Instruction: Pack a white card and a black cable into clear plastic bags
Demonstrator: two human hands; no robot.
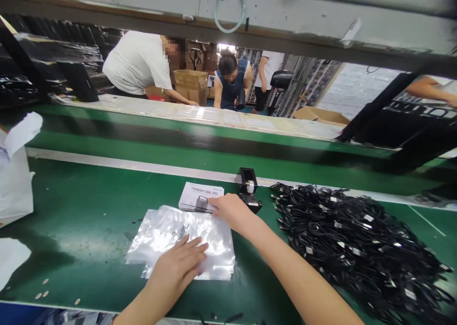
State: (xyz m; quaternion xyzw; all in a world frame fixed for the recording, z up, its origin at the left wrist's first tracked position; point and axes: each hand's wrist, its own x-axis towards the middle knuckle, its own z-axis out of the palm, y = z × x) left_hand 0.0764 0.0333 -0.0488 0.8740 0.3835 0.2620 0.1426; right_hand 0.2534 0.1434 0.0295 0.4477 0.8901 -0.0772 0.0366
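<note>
Left hand [176, 263] spread flat, pressing on stack of clear plastic bags [182, 241] on green bench [82, 268]. Right hand [232, 211], open, fingertips on printed Thunder Trail Pro card [200, 196], near black tape dispenser [246, 182]. Bundled black cables [357, 249] remain heaped at right, apart from both hands.

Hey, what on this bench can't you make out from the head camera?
- Print on the clear plastic bags: washed out by glare in the head view.
- Corner of the Thunder Trail Pro card: covered by the right hand.
- How many bags are stacked: the left hand and glare hide it.
- White cable tags: too small to read.
- Black cable pile: cut off by the bottom edge.
</note>
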